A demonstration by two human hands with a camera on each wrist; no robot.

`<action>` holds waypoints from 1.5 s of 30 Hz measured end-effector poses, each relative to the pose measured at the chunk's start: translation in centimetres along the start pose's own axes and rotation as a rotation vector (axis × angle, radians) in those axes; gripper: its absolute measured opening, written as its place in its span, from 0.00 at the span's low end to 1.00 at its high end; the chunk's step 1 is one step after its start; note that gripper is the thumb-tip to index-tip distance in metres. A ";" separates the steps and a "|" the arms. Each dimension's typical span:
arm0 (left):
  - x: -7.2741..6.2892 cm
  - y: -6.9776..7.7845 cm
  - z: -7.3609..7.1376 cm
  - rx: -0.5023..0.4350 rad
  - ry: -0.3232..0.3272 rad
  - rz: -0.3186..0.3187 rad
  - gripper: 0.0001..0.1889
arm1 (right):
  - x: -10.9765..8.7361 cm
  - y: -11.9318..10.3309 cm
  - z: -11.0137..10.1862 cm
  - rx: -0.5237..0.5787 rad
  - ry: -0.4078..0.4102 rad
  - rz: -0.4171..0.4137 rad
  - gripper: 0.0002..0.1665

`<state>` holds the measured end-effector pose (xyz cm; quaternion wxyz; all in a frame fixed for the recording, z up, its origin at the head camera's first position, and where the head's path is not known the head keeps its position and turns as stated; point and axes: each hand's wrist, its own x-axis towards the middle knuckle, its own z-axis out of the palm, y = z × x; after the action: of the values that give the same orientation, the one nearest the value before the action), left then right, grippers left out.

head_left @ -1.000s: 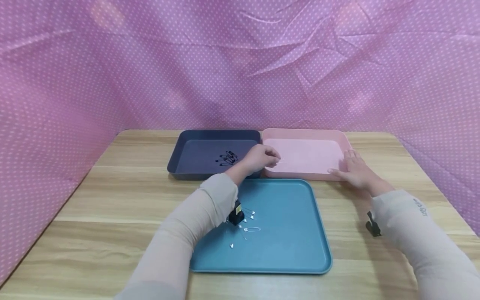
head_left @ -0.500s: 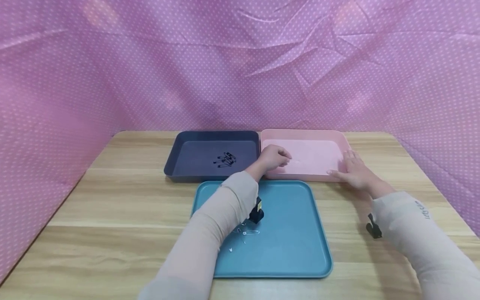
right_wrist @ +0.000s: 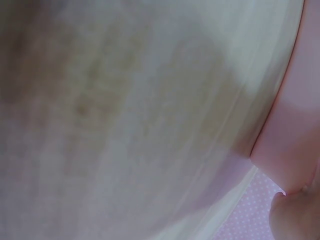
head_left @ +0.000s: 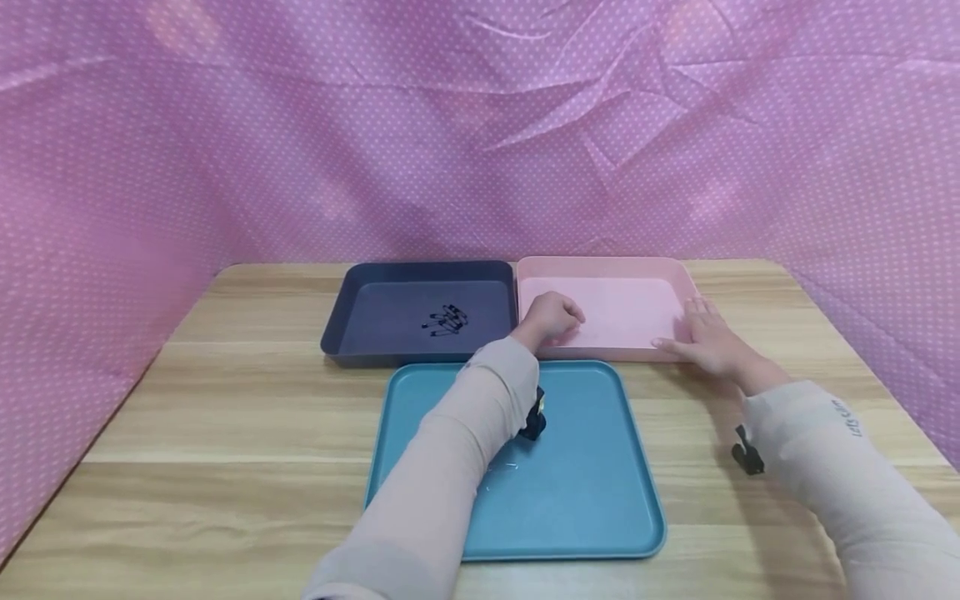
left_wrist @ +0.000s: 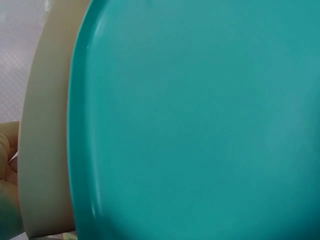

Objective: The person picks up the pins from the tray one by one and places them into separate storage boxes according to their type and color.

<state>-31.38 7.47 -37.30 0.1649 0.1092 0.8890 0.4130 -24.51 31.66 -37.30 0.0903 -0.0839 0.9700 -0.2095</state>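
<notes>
My left hand (head_left: 553,317) is low over the near left part of the pink tray (head_left: 615,265), its fingers curled downward. Whether a safety pin is still between its fingertips I cannot tell. In the left wrist view, part of the left hand (left_wrist: 9,162) shows beyond the tray's pale wall. My right hand (head_left: 712,342) rests at the pink tray's near right corner, fingers straight along the right rim, thumb on the front rim. A silver safety pin (head_left: 512,467) lies on the teal tray (head_left: 585,500), partly hidden with others by my left sleeve.
A navy tray (head_left: 382,312) stands left of the pink one, holding a small pile of black safety pins (head_left: 447,321). All three trays sit on a wooden table (head_left: 225,417). A pink dotted cloth (head_left: 450,167) hangs around the back and sides.
My left hand has moved right and lower into the pink tray; the silver safety pin seen at its fingertips earlier no longer shows. The right hand stays at the tray's corner.
</notes>
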 end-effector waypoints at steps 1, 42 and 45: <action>0.2 0.0 0.2 -0.001 -0.003 -0.006 0.11 | 0.0 0.0 0.0 0.002 0.000 -0.001 0.60; -1.7 1.5 -2.1 0.209 -0.063 0.264 0.13 | 0.2 0.1 -0.1 0.001 -0.002 0.030 0.61; -2.4 1.7 -2.5 0.192 -0.072 0.272 0.13 | 0.2 0.2 -0.1 -0.004 -0.006 0.032 0.62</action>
<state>-30.02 5.99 -34.04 0.1282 0.2585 0.8949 0.3406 -24.76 31.83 -37.38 0.0964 -0.0693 0.9714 -0.2056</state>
